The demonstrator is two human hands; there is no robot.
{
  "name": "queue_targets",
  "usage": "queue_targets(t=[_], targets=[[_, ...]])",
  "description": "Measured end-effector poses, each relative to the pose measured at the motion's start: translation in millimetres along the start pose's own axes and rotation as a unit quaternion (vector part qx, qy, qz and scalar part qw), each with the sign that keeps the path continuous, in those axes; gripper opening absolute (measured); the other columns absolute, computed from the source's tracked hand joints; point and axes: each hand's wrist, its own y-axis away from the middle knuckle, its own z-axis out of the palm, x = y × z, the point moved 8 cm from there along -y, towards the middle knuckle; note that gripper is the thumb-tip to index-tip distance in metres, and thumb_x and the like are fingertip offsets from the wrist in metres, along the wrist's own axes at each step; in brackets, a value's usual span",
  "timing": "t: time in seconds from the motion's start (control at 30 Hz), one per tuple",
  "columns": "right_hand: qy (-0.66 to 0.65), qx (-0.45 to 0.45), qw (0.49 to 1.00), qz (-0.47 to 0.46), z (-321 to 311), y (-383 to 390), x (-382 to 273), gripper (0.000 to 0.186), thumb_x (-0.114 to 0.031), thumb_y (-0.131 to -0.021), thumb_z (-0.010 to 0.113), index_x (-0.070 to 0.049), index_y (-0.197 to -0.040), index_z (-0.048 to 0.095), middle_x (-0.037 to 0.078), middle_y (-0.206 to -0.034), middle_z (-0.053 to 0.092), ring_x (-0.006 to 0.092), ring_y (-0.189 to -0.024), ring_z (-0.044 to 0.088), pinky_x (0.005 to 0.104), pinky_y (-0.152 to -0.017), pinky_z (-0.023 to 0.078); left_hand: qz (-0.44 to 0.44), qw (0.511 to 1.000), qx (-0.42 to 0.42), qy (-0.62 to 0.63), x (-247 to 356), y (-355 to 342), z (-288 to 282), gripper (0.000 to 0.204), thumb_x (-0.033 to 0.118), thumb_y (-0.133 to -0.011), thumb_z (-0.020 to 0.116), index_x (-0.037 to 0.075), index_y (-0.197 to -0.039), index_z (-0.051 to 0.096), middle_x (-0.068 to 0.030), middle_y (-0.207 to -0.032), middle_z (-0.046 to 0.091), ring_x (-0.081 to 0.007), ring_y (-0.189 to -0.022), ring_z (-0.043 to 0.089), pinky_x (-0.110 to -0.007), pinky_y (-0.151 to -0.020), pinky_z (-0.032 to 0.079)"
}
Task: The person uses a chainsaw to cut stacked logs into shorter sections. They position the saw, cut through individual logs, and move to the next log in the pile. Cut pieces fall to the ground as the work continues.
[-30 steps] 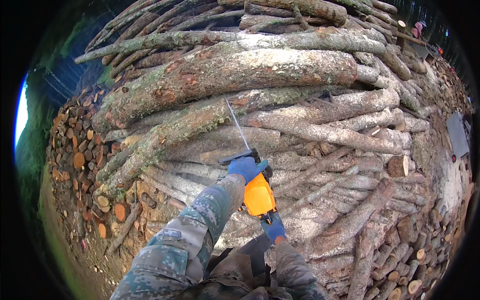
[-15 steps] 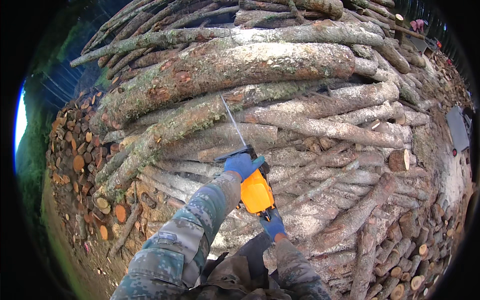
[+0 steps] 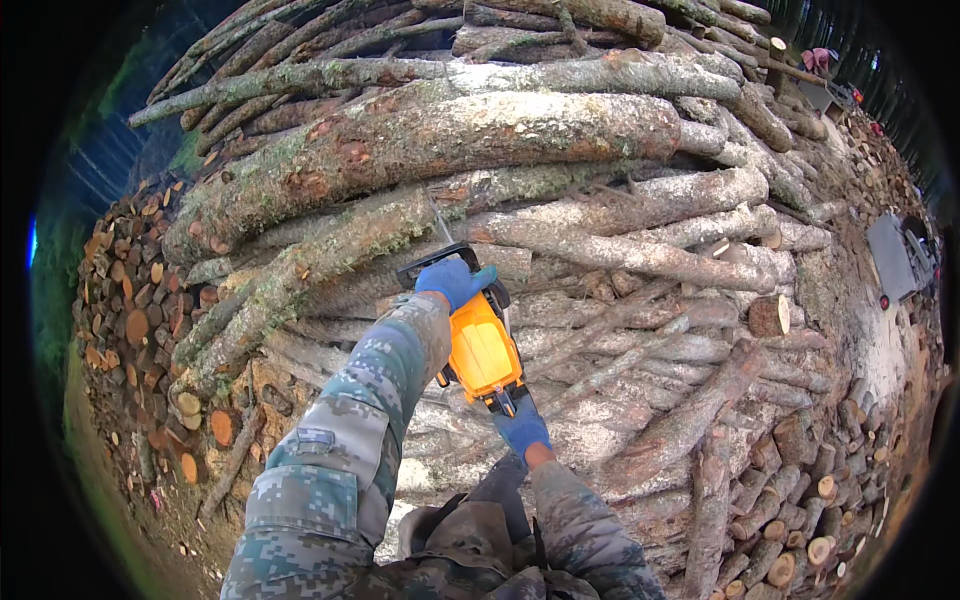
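An orange chainsaw [image 3: 483,345] is held out in front of me with both blue-gloved hands. My left hand [image 3: 452,281] is closed round its front handle, just behind the black hand guard [image 3: 432,262]. My right hand [image 3: 522,428] wraps the rear handle, nearer my body. The guide bar [image 3: 441,222] points away from me, at a gap in a mossy log [image 3: 355,240]. Only a short length of the bar shows; whether its tip is inside the wood I cannot tell. A thick log [image 3: 430,140] lies just beyond.
Long logs cover the pile around me, dusted with pale sawdust [image 3: 600,455]. Cut rounds [image 3: 137,325] are heaped at left, more short pieces [image 3: 780,570] at lower right. A grey cart-like thing [image 3: 897,258] stands at right. A person in pink [image 3: 817,60] is far off.
The chainsaw and both hands have moved forward and slightly left, toward the mossy log. Less of the guide bar shows now. The whole view has shifted a little.
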Motion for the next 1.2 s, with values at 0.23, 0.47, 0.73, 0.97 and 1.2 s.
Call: queue_targets(t=[0.23,0.47,0.73,0.97,1.2], targets=[[0.095,0.002,0.994,0.057,-6.6,12.6,-28.7,0.067,-0.033,-0.084,0.075,-0.01,-0.144,0.056,0.017,-0.123,0.073,0.0375,-0.11,0.07,0.0431,-0.093,0.054,0.007,0.999,0.014,0.03,-7.0,-5.9,-10.6,0.088,0.08,-0.089,0.054,-0.004,-0.105,0.076,-0.027,-0.106,0.075,-0.0429,-0.101,0.072,-0.048,-0.088,0.056],[0.079,0.012,0.997,0.006,-11.1,13.2,-43.6,0.073,-0.036,-0.082,0.078,-0.007,-0.144,0.053,0.021,-0.125,0.071,0.0405,-0.114,0.069,0.045,-0.096,0.054,0.01,1.0,-0.013,0.013,-0.1,-6.3,-20.3,0.095,0.084,-0.09,0.047,-0.004,-0.111,0.075,-0.0274,-0.118,0.072,-0.0423,-0.11,0.07,-0.048,-0.093,0.054],[0.035,0.01,0.999,-0.015,3.2,-6.5,14.4,0.072,-0.024,-0.084,0.081,-0.011,-0.148,0.05,0.012,-0.123,0.072,0.027,-0.107,0.071,0.0411,-0.093,0.054,0.028,1.0,-0.007,-0.004,-7.1,3.2,18.4,0.094,0.082,-0.095,0.037,-0.001,-0.112,0.077,-0.0242,-0.118,0.072,-0.0419,-0.107,0.071,-0.049,-0.092,0.054],[0.109,-0.018,0.994,0.024,2.5,-41.5,91.8,0.063,-0.022,-0.088,0.079,-0.01,-0.145,0.054,0.01,-0.116,0.074,0.0193,-0.1,0.07,0.0375,-0.092,0.055,0.03,0.999,-0.033,0.005,5.7,3.2,57.4,0.09,0.08,-0.098,0.035,0.001,-0.102,0.079,-0.0212,-0.101,0.076,-0.039,-0.094,0.073,-0.049,-0.085,0.055],[0.108,-0.027,0.992,0.059,6.0,-55.4,116.3,0.06,-0.029,-0.086,0.081,-0.01,-0.14,0.063,0.01,-0.12,0.075,0.0256,-0.107,0.072,0.0386,-0.095,0.055,0.023,0.999,-0.032,0.025,-2.0,3.9,91.5,0.089,0.079,-0.097,0.038,0.0,-0.097,0.079,-0.023,-0.094,0.076,-0.0404,-0.088,0.073,-0.05,-0.082,0.056]])
